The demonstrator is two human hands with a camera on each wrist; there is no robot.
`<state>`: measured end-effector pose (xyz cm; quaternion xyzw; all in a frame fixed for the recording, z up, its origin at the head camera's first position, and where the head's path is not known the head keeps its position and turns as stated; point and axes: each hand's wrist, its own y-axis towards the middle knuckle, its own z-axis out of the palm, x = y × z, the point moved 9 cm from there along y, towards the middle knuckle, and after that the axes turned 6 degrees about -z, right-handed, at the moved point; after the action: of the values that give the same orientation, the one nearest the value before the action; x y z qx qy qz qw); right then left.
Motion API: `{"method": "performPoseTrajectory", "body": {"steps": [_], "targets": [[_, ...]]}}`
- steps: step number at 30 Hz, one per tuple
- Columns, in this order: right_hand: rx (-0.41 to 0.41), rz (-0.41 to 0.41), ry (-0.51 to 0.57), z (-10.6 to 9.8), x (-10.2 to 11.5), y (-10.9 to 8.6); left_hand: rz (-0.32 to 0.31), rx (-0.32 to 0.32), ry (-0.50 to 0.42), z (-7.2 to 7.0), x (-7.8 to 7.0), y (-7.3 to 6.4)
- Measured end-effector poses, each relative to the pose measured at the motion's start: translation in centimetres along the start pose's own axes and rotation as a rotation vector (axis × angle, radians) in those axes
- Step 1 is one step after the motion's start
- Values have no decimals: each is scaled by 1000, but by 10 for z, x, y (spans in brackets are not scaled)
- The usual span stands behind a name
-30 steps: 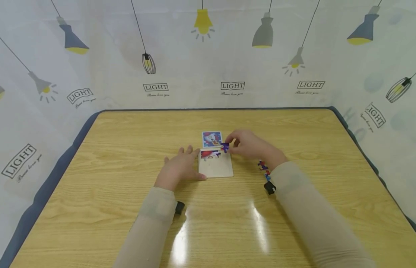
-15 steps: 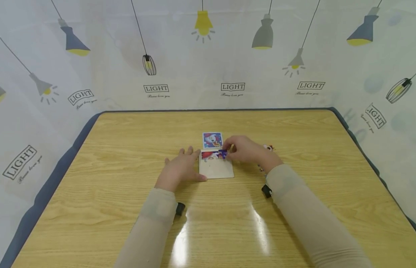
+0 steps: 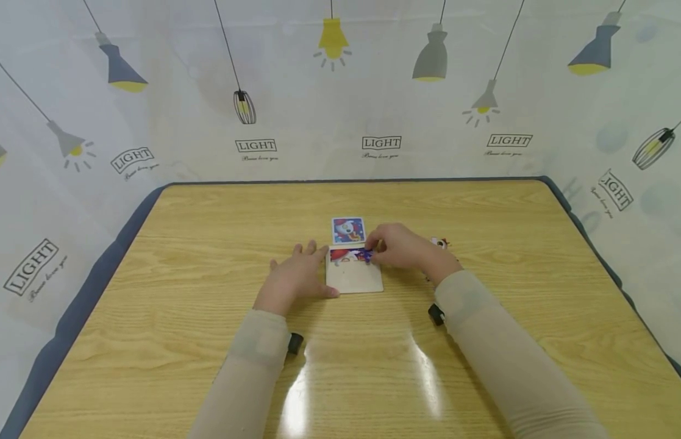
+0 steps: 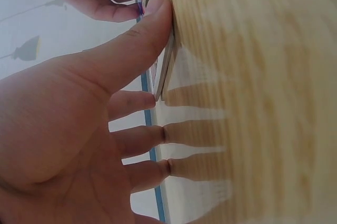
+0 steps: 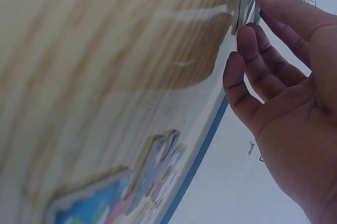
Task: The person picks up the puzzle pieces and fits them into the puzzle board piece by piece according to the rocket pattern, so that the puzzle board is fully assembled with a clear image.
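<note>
Hanging lamps and the word LIGHT are printed on the pale backdrop (image 3: 296,67) that stands behind and beside a glossy wood-grain surface (image 3: 208,231). Every place here is taken from the puzzle board (image 3: 353,279), which lies flat, with a picture card (image 3: 348,230) just beyond its far edge. A strip of fitted pieces (image 3: 342,255) runs along the board's far side, while the part nearer the person is bare wood. Loose pieces (image 5: 95,205) lie on the surface to the right of the board, partly hidden by the right wrist in the head view.

At the board's far right corner, one purple puzzle piece (image 3: 367,258) could, as a judgement, sit crooked or ride up on its neighbour if it is pressed down before its edges line up. Sideways pressure might also nudge the strip out of line, and if the left-side hold were to slacken, the board could slide. A sweep of the right wrist might scatter the loose pieces.

The right hand (image 3: 403,245) pinches that piece between thumb and forefinger, its other fingers loosely bent; whether the piece is fully seated cannot be told. The left hand (image 3: 296,274) is spread wide with fingers apart, thumb against the board's near left corner and forefinger touching the far left one, gripping nothing.
</note>
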<state>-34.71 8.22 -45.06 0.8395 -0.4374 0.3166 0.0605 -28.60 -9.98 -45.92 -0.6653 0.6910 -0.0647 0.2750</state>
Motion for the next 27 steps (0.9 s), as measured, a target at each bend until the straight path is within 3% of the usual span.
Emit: {"method": "performPoseTrajectory", "body": {"steps": [17, 27], "targets": [[19, -23, -83, 1, 4, 3, 5, 2, 3, 1, 0, 1], [31, -3, -73, 0, 4, 3, 5, 4, 5, 0, 1, 0]]}}
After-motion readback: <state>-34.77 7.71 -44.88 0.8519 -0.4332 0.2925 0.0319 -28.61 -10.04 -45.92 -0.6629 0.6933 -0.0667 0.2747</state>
